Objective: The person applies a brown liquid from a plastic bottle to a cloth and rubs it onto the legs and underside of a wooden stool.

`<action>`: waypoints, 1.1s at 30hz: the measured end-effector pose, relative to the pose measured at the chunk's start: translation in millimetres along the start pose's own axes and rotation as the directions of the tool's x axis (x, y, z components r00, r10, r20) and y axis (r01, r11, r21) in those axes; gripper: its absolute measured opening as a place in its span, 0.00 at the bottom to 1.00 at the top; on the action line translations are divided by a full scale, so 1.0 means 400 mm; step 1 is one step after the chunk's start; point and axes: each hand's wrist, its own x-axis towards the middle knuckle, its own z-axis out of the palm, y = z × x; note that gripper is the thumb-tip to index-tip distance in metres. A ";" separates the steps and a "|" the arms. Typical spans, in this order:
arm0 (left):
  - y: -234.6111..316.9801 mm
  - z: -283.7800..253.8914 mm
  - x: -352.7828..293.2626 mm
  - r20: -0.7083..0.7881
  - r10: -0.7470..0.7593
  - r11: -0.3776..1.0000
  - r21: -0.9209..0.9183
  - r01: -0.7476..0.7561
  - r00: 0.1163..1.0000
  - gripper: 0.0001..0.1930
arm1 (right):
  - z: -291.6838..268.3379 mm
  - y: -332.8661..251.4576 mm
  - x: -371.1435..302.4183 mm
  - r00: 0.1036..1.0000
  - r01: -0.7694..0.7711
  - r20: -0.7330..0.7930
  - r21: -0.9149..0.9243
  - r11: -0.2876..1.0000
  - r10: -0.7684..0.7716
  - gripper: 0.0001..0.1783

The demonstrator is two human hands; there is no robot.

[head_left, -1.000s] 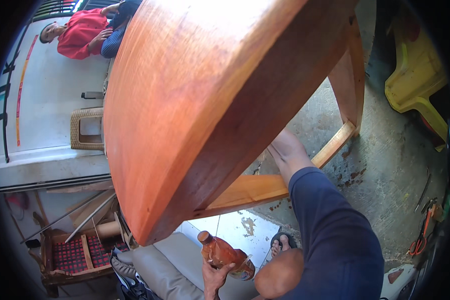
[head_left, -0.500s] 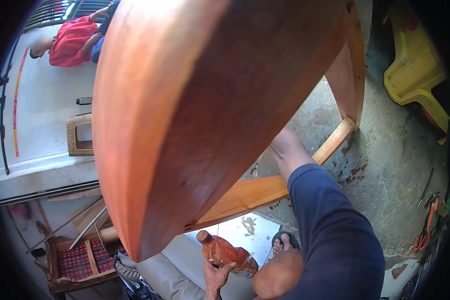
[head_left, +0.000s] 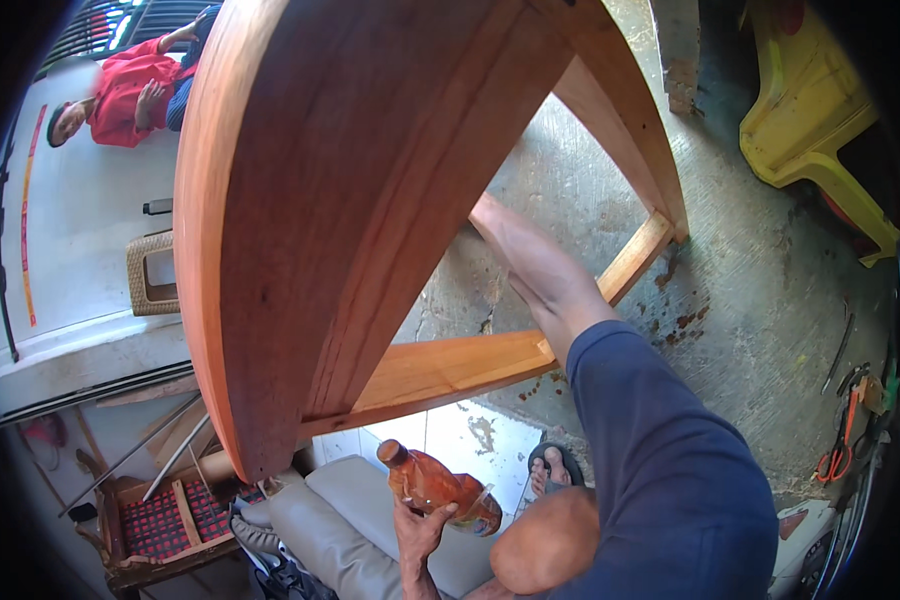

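While the left hand (head_left: 420, 525) is clasping the brown bottle (head_left: 435, 487) at six o'clock and the right hand (head_left: 545, 275), fingers extended flat, is being pressed against the tilted wooden table (head_left: 300, 200), a topple is being risked.

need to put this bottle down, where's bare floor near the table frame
Bare concrete floor lies between the reddish wooden table frame and the yellow plastic chair. Lower left is crowded: grey cushion, red-checked wooden stool. Left hand grips the orange plastic bottle; right hand rests inside the frame.
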 end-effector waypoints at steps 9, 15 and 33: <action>0.009 -0.003 -0.034 -0.028 0.014 0.995 -0.097 -0.017 1.000 0.38 | 0.096 -0.028 -0.035 0.987 -0.025 -0.151 0.184 0.983 0.054 0.20; -0.004 0.053 0.001 0.079 0.007 0.995 -0.104 0.001 0.997 0.40 | -0.011 -0.034 -0.072 0.959 0.053 -0.268 0.497 0.866 0.095 0.21; 0.188 0.141 -0.009 0.226 0.137 0.735 0.629 -0.252 0.964 0.33 | -0.271 -0.019 -1.051 0.985 0.142 -0.162 0.958 0.248 0.066 0.21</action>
